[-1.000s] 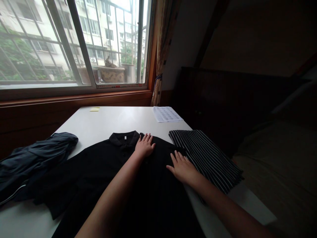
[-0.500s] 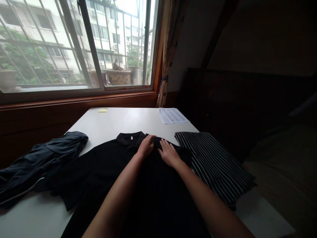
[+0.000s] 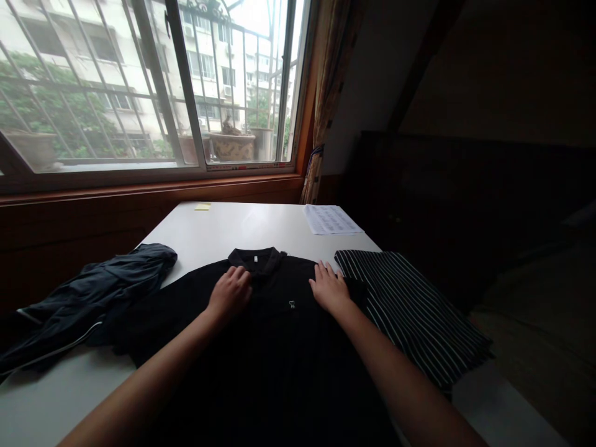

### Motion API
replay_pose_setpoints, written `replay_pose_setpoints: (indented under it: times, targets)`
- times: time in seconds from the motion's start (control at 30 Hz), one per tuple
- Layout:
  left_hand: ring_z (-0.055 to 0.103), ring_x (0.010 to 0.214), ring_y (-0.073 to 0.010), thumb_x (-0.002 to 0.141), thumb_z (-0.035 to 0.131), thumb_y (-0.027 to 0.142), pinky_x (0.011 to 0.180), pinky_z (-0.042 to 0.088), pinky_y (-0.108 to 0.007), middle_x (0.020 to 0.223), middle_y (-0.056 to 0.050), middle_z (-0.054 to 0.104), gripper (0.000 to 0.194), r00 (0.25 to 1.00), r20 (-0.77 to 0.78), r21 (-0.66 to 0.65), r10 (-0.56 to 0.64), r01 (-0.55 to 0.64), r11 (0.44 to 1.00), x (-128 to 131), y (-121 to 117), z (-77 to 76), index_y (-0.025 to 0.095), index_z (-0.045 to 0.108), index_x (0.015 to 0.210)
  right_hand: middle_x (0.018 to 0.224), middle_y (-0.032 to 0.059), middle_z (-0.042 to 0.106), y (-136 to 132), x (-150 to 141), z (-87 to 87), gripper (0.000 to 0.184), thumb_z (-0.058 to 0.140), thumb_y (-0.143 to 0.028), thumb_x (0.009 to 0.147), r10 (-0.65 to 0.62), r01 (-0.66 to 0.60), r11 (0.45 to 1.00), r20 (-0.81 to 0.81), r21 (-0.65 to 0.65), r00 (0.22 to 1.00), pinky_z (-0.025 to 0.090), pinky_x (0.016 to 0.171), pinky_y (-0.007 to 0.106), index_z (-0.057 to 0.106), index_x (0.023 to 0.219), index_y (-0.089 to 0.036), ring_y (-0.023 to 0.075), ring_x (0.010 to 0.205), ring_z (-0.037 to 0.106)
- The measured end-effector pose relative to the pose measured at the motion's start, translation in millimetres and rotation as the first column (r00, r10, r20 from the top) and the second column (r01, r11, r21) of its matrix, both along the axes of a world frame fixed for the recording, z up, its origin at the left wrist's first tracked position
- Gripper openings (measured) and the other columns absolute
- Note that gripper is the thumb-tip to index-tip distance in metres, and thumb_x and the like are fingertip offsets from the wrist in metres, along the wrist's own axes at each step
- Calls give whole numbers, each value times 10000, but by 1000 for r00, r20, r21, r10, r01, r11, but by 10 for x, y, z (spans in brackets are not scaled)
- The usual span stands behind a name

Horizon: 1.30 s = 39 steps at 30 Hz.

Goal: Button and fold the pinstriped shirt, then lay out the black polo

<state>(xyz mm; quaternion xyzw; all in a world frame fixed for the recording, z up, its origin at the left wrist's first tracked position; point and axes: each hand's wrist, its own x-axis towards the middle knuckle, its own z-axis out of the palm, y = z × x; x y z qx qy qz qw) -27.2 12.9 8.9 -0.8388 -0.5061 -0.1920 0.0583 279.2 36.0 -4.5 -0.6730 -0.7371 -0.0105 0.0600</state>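
A black polo shirt (image 3: 279, 347) lies spread flat on the white table (image 3: 242, 226), collar toward the window. My left hand (image 3: 231, 292) rests on the shirt just below and left of the collar, fingers curled down onto the cloth. On the shirt's right shoulder my right hand (image 3: 329, 288) lies flat with its fingers stretched out. A small pale emblem shows on the chest between the two hands.
A folded black garment with white stripes (image 3: 410, 310) lies at the right edge of the table. A crumpled dark blue jacket (image 3: 88, 298) sits at the left. A printed sheet (image 3: 330, 218) and a yellow sticky note (image 3: 202, 207) lie near the window sill.
Both hands were close together right of the collar; now they have spread apart, left hand to the left of the collar, right hand to the right shoulder. The chest emblem is uncovered.
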Motion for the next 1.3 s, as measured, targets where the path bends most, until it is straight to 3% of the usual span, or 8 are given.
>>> replay_pose_setpoints:
  times: [0.07, 0.13, 0.2, 0.33, 0.53, 0.77, 1.3]
  targets:
    - [521, 1223, -321, 955, 419, 274, 1051, 416, -467, 1243, -173, 609, 324, 996, -35, -31, 86, -87, 996, -277, 18, -74, 148, 622, 1174, 1646, 169, 149, 51, -205, 42, 608, 290, -298, 999, 33, -32, 999, -14, 27, 999, 54, 1216, 521, 260, 1551, -46, 304, 1527, 102]
    - [434, 1360, -316, 973, 402, 335, 1135, 336, -473, 1411, -168, 539, 427, 988, -70, -68, 141, -146, 987, -415, 77, -159, 139, 567, 1314, 1643, 145, 184, 126, -471, 45, 595, 295, -313, 1005, 100, -99, 995, -33, 21, 994, 89, 1225, 456, 289, 1545, -65, 266, 1527, 126]
    - [344, 1445, -295, 986, 379, 386, 1178, 272, -479, 1517, -139, 456, 488, 979, -99, -104, 176, -186, 977, -454, 166, -233, 153, 516, 1392, 1623, 127, 266, 207, -730, 8, 591, 319, -393, 1008, 158, -159, 987, -54, -14, 986, 155, 1216, 420, 371, 1517, -96, 251, 1511, 199]
    - [266, 1492, -263, 1004, 325, 459, 1198, 219, -489, 1567, -122, 388, 547, 970, -129, -151, 207, -226, 962, -447, 345, -298, 154, 482, 1430, 1636, 147, 219, 335, -975, -92, 655, 278, -493, 1018, 167, -170, 985, -89, -29, 982, 140, 1217, 427, 372, 1511, -72, 256, 1516, 178]
    - [303, 1472, -265, 996, 350, 484, 1208, 210, -466, 1560, -125, 401, 564, 966, -119, -134, 228, -243, 961, -464, 370, -270, 147, 483, 1428, 1625, 101, 277, 323, -835, -86, 634, 306, -520, 1010, 161, -159, 987, -114, 25, 980, 129, 1220, 404, 393, 1505, -134, 234, 1494, 210]
    - [401, 1390, -278, 991, 363, 397, 1198, 250, -404, 1452, -147, 514, 510, 962, -88, -53, 260, -265, 963, -459, 327, -215, 124, 510, 1396, 1550, 128, 381, 301, -803, -62, 571, 354, -456, 998, 88, -77, 993, -130, 88, 988, 202, 1190, 412, 427, 1480, -158, 276, 1424, 305]
    - [229, 1506, -238, 1010, 266, 513, 1223, 181, -444, 1613, -117, 291, 628, 963, -135, -214, 233, -258, 942, -513, 830, -280, 125, 408, 1483, 1649, 75, 208, 814, -706, -127, 712, 240, -598, 994, 109, -115, 992, -102, -51, 989, 91, 1222, 418, 301, 1552, -159, 242, 1517, 128]
